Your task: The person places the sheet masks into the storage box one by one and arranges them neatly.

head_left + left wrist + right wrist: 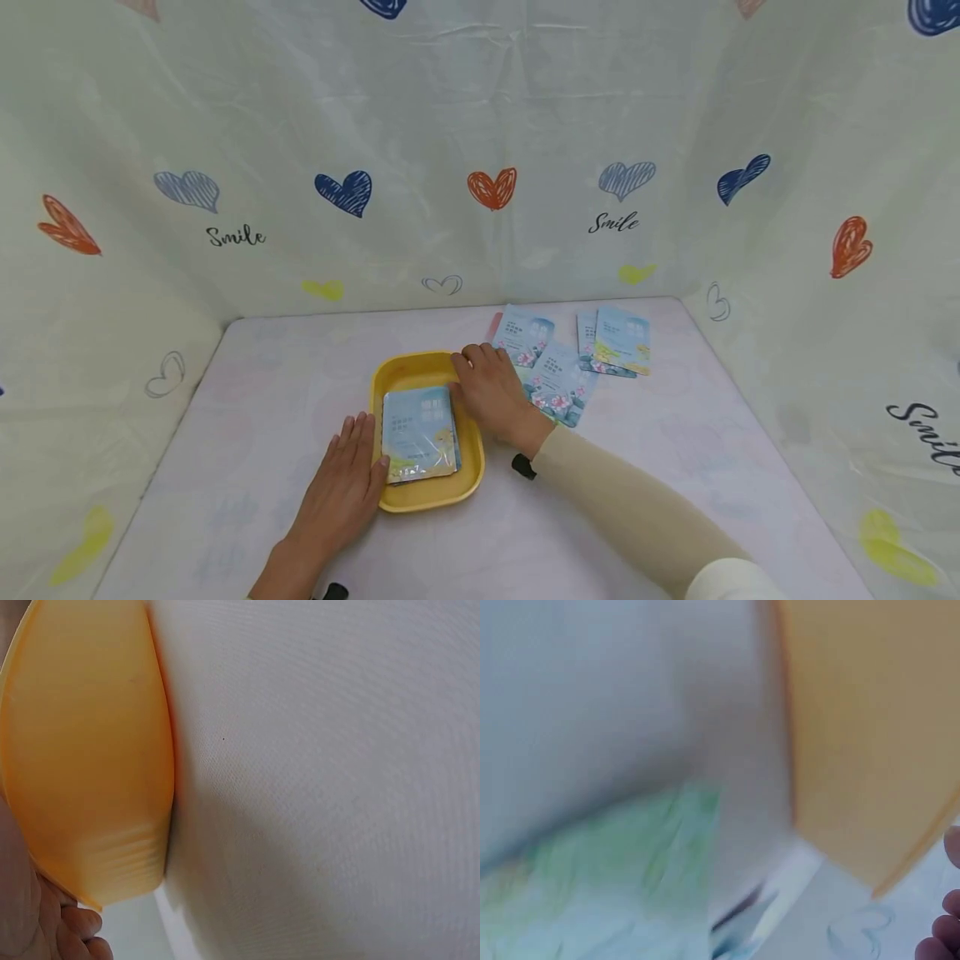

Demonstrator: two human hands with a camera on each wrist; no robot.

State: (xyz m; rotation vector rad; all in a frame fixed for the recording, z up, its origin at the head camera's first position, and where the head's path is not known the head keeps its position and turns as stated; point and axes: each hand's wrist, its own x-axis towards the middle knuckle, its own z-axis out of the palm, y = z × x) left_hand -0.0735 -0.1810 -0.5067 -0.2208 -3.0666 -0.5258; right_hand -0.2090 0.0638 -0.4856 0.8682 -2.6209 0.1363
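A yellow tray (427, 367) sits on the pale table (225, 467) in front of me, and I take it as my landmark. Inside it lies a stack of flat packets (418, 433), filling most of its floor and lying slightly askew, the near end toward me. The top packet is pale blue with a block of lighter print at its far corner, a yellow-and-green picture at its near end, and a glossy wrapper that catches the light.

My left hand (341, 487) lies flat on the table against the tray's left rim, fingers straight and together, thumb touching the near-left edge of the stack; it grips nothing. From the left wrist view the tray's (90, 750) outer wall fills the left side, my fingertips (75, 930) just under it.

My right hand (491, 392) rests on the tray's right rim near the far corner, fingers gently bent over the edge. I cannot tell whether they clasp the rim or merely lie on it. The right wrist view is blurred: tray wall (862, 735) and a greenish packet (622, 877).

Beyond the tray's far-right corner, loose packets (592, 350) of the same blue design lie spread on the table, some overlapping.
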